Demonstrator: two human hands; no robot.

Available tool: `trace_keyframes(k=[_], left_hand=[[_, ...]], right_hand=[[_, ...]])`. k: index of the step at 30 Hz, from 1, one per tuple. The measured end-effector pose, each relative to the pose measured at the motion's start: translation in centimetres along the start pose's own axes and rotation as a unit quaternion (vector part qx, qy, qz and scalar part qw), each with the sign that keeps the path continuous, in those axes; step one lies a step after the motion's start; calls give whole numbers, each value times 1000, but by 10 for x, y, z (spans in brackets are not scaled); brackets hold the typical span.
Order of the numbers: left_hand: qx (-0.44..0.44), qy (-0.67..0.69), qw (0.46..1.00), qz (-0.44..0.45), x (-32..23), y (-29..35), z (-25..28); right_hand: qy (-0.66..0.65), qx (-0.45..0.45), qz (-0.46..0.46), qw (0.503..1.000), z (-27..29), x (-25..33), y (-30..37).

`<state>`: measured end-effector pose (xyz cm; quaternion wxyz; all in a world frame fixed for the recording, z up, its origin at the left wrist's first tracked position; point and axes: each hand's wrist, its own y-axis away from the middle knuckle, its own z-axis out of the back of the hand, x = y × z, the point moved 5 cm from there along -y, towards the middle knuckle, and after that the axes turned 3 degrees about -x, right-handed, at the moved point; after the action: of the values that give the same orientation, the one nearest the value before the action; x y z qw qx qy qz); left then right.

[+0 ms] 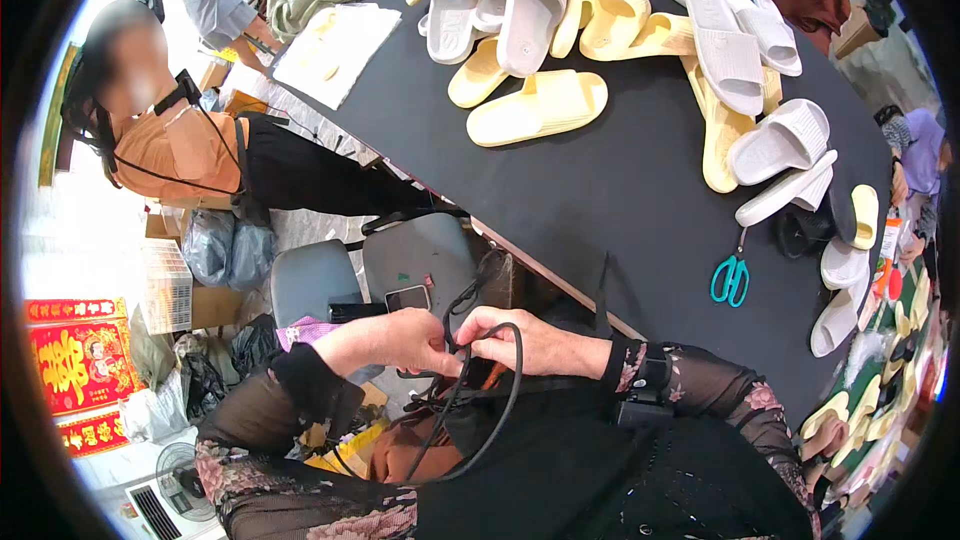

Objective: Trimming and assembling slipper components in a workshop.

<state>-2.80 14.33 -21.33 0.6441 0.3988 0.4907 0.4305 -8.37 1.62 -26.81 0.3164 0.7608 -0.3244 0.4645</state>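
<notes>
A black cord (514,380) runs between my two hands and hangs in a loop below them, in front of my dark clothing. My left hand (405,338) is closed, its thumb and fingers pinching the cord. Close beside it, my right hand (535,344) pinches the same cord between thumb and forefinger. The fingertips of both hands nearly meet. Whether the cord is knotted there is hard to make out. Just beyond my left hand, a phone (409,298) lies on a grey chair (420,252).
A dark table (640,200) carries several yellow slippers (540,108) and several pale grey slippers (532,15). Teal-handled scissors (730,281) lie near its right side. A white sheet (340,52) is at its left edge. Another person (190,155) stands at the left, beyond the chairs.
</notes>
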Motion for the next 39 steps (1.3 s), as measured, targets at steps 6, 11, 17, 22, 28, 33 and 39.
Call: trace_keyframes(k=[6, 11, 17, 22, 28, 33, 39], left_hand=[[-172, -104, 977, -69, 1, 17, 19], [-255, -42, 942, -212, 28, 16, 24], [-173, -196, 935, -241, 26, -4, 1], [-170, -218, 925, -261, 18, -9, -8], [-128, -233, 920, -289, 22, -29, -21], [-136, -165, 934, -287, 8, -24, -19], [-105, -168, 932, -303, 4, -28, -27]], right_hand=[[-6, 31, -6, 999, 4, 1, -2], [-18, 51, 36, 998, 4, 17, 2], [-33, 101, 24, 994, 9, 19, 4], [-53, 151, 49, 986, 7, 20, 5], [-35, 182, 62, 981, 3, 24, 6], [-49, 186, 62, 979, 5, 18, 6], [-26, 177, 72, 981, 6, 20, 6]])
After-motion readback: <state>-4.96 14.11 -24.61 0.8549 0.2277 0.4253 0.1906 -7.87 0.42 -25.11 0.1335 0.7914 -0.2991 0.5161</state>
